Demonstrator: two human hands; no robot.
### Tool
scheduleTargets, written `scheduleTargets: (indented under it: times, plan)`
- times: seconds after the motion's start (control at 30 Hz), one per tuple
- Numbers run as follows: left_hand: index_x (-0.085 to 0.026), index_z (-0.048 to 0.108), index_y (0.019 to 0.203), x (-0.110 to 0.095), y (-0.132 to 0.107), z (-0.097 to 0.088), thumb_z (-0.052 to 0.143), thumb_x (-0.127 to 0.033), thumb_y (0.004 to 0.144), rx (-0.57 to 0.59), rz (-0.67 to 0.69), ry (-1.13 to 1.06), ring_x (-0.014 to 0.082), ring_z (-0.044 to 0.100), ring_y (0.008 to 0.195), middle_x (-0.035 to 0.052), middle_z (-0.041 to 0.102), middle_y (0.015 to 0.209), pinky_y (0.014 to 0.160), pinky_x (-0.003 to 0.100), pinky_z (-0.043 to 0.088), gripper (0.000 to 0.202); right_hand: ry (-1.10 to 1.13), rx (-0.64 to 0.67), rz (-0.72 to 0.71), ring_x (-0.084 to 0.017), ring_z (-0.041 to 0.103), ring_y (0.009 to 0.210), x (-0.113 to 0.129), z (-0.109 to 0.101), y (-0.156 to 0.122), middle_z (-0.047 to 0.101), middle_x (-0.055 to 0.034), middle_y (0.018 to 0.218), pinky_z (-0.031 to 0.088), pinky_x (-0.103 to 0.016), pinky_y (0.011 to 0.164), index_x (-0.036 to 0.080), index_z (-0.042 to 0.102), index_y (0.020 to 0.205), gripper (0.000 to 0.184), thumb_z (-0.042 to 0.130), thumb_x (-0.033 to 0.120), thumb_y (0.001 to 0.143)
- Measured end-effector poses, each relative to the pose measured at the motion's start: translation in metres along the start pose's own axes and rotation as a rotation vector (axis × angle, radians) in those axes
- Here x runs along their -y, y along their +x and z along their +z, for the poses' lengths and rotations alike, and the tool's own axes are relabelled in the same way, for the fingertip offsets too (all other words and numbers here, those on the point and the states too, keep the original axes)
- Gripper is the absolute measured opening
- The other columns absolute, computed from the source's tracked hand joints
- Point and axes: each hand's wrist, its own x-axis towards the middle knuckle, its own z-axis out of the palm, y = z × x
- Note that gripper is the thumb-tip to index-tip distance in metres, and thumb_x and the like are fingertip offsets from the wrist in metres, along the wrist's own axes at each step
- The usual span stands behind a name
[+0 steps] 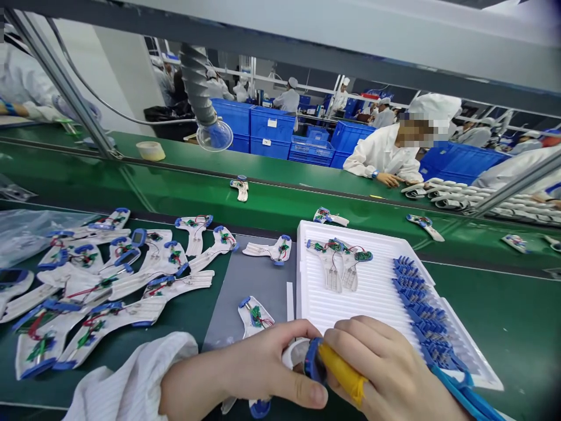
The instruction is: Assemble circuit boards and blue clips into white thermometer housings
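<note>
Both hands meet at the near edge of the bench. My left hand [263, 362] is closed around a white gun-shaped housing with a blue end ring [312, 361], probably a handheld thermometer shell. My right hand [381, 362] has curled fingers pressed against that blue end. A yellow covering [344, 371] shows along one right finger; what lies under it is hidden. Beneath my left hand, another open housing [254, 316] with a green circuit board and red wires lies on the grey mat [223, 310]. One more housing [274, 250] rests on the mat's far part.
Several wired housings [109, 280] are piled at left beside a plastic bag [35, 234]. At right, a white ribbed tray [350, 316] holds housings and rows of blue parts [427, 316]. A green conveyor [188, 187] carries housings beyond. A co-worker [390, 146] sits across; an extraction hose [197, 88] hangs overhead.
</note>
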Motion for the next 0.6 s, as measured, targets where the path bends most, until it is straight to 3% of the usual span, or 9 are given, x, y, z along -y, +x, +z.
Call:
scheduleTargets:
  times: [0.17,0.23,0.37,0.5,0.6]
  plan:
    - [-0.022,0.056,0.100,0.000,0.002,-0.005,0.078,-0.046,0.054,0.037,-0.014,-0.019,0.0123,0.046,0.074,-0.0043,0.051,0.078,0.068,0.024,0.038,0.056,0.067,-0.044,0.087,-0.014,0.052,0.057,-0.003,0.003,-0.009,0.061,-0.0051,0.070,0.044,-0.025,0.049,0.016,0.056,0.088,0.023,0.036,0.026,0.093]
    - [-0.022,0.056,0.099,0.000,0.004,-0.005,0.078,-0.042,0.056,0.039,-0.008,0.028,0.0111,0.043,0.073,-0.0046,0.050,0.079,0.070,0.024,0.036,0.053,0.044,-0.036,0.047,-0.015,0.054,0.059,-0.004,0.000,-0.005,0.063,-0.0065,0.074,0.046,-0.026,0.052,0.015,0.056,0.091,0.025,0.032,0.024,0.094]
    - [-0.021,0.058,0.092,0.003,0.007,-0.002,0.081,-0.035,0.054,0.012,-0.014,0.010,0.0111,0.043,0.074,-0.0061,0.049,0.076,0.070,0.023,0.035,0.047,-0.061,-0.008,-0.038,-0.016,0.048,0.050,-0.002,-0.007,0.007,0.060,-0.0051,0.063,0.042,-0.029,0.046,0.018,0.058,0.080,0.036,0.024,0.012,0.092]
    - [-0.023,0.054,0.099,0.006,0.008,-0.001,0.080,-0.048,0.049,0.045,-0.080,-0.138,0.0141,0.053,0.076,-0.0040,0.055,0.077,0.063,0.022,0.037,0.062,-0.040,-0.075,-0.064,-0.015,0.048,0.051,-0.003,-0.006,0.001,0.062,-0.0050,0.065,0.043,-0.027,0.047,0.018,0.056,0.087,0.029,0.029,0.010,0.089]
    - [-0.023,0.048,0.105,0.011,0.008,-0.001,0.079,-0.054,0.049,0.044,-0.006,-0.220,0.0152,0.057,0.079,-0.0005,0.057,0.084,0.064,0.022,0.038,0.070,0.076,-0.138,0.017,-0.014,0.054,0.057,-0.007,0.004,-0.015,0.064,-0.0048,0.072,0.046,-0.025,0.053,0.018,0.055,0.095,0.012,0.046,0.018,0.086]
